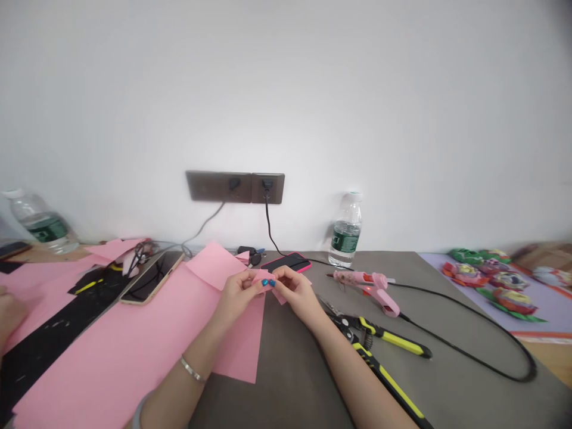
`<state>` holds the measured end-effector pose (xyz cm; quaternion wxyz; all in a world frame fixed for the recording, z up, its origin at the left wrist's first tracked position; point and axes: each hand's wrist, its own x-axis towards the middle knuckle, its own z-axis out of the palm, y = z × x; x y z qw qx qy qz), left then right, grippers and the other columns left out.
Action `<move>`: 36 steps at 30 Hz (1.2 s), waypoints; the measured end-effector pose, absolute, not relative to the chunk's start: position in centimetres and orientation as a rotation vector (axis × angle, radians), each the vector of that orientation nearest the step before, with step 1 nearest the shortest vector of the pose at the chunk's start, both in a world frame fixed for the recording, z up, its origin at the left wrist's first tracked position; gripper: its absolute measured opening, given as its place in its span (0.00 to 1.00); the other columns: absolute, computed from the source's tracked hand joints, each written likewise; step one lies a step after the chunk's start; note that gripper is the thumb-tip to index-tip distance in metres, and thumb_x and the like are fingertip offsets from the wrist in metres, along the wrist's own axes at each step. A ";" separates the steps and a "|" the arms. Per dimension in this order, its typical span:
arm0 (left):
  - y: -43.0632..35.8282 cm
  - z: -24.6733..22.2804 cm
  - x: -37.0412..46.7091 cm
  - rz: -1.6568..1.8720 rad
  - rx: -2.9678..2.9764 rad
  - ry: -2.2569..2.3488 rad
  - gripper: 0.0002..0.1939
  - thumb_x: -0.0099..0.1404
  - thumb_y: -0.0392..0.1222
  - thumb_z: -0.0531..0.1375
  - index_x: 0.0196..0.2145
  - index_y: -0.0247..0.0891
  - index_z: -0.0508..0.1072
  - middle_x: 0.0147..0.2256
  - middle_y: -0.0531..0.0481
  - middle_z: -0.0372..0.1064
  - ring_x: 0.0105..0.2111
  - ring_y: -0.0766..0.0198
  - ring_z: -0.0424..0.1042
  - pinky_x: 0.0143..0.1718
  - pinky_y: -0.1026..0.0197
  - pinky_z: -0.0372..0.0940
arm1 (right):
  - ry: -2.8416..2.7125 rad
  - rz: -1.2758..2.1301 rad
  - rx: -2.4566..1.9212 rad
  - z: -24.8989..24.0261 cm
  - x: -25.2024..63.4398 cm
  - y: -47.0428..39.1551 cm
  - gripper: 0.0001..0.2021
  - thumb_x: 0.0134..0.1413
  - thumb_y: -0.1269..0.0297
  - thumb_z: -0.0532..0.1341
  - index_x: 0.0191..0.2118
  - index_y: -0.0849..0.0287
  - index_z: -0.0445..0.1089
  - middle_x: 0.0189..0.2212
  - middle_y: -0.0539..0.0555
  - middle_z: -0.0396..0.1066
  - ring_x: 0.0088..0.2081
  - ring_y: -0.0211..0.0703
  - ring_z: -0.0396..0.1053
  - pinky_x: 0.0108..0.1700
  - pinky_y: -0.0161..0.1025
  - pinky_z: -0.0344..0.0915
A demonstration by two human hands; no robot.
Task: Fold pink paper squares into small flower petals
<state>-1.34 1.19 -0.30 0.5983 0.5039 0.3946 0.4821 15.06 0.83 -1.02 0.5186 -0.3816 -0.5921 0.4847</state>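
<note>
My left hand (241,292) and my right hand (294,291) meet in the middle of the view, thumbs side by side. Between them they pinch a small piece of pink paper (280,296), and part of it shows below my right fingers. How it is folded is hidden by my fingers. Under my left forearm lie large sheets of pink paper (134,333), with a smaller pink sheet (213,262) on top. Just behind my hands a phone with a pink edge (290,262) rests on the table.
Right of my hands lie a pink glue gun (364,280) with a looping black cord and yellow-black pliers (393,341). A water bottle (346,232) stands by the wall. Colourful paper flowers (504,280) sit far right. At left are another phone (154,277) and another person's hand (11,313).
</note>
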 end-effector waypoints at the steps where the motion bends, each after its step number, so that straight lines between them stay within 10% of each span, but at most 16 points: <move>1: 1.2 -0.3 -1.4 1.106 1.166 0.907 0.22 0.50 0.53 0.71 0.36 0.32 0.79 0.32 0.45 0.80 0.38 0.54 0.79 0.43 0.56 0.73 | -1.433 1.151 -0.900 -1.1 15.1 0.8 0.12 0.51 0.53 0.64 0.32 0.57 0.70 0.28 0.50 0.67 0.26 0.38 0.63 0.25 0.34 0.59; 12: 1.2 0.9 -0.9 1.075 0.718 0.900 0.17 0.65 0.52 0.60 0.42 0.35 0.74 0.42 0.39 0.77 0.40 0.55 0.78 0.36 0.59 0.72 | -1.453 0.600 -0.927 -1.1 15.8 0.9 0.05 0.53 0.71 0.60 0.31 0.55 0.71 0.50 0.58 0.69 0.54 0.52 0.65 0.58 0.52 0.56; 22: 0.9 0.4 -0.9 1.151 0.876 0.845 0.16 0.48 0.43 0.73 0.34 0.34 0.78 0.32 0.48 0.75 0.35 0.63 0.74 0.38 0.64 0.69 | -1.549 0.546 -0.881 -0.9 15.3 0.6 0.13 0.53 0.77 0.54 0.33 0.55 0.73 0.47 0.58 0.69 0.52 0.50 0.67 0.54 0.50 0.61; 36: 0.7 -0.1 -0.7 1.124 0.962 0.900 0.20 0.51 0.49 0.71 0.38 0.35 0.75 0.31 0.49 0.75 0.31 0.64 0.75 0.34 0.63 0.72 | -1.648 0.280 -1.034 -1.0 14.8 0.5 0.07 0.57 0.70 0.61 0.39 0.52 0.75 0.42 0.56 0.72 0.45 0.51 0.70 0.48 0.49 0.65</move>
